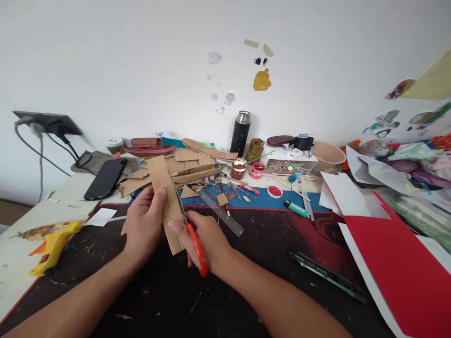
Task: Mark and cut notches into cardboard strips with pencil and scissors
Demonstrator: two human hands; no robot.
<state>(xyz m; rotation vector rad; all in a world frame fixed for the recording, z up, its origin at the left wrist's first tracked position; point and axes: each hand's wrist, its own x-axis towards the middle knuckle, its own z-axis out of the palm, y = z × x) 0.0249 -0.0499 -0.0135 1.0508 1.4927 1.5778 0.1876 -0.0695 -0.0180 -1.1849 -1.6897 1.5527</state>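
A strip of brown cardboard (159, 172) is held up above the dark mat, leaning slightly. My left hand (145, 220) grips its left side, thumb on the face and fingers behind. My right hand (207, 237) is closed around the orange handle of a pair of scissors (200, 256). The metal blades run along the strip's right edge, and my right thumb rests on the cardboard's lower part. Whether the blades are cutting into the strip I cannot tell.
Cardboard scraps (197, 152) pile up behind my hands. A yellow glue gun (56, 246) and a black phone (105, 178) lie left. A utility knife (326, 274), red paper (391, 267) and a clear ruler (221, 213) lie right. A black thermos (241, 134) and paint jars (238, 169) stand behind.
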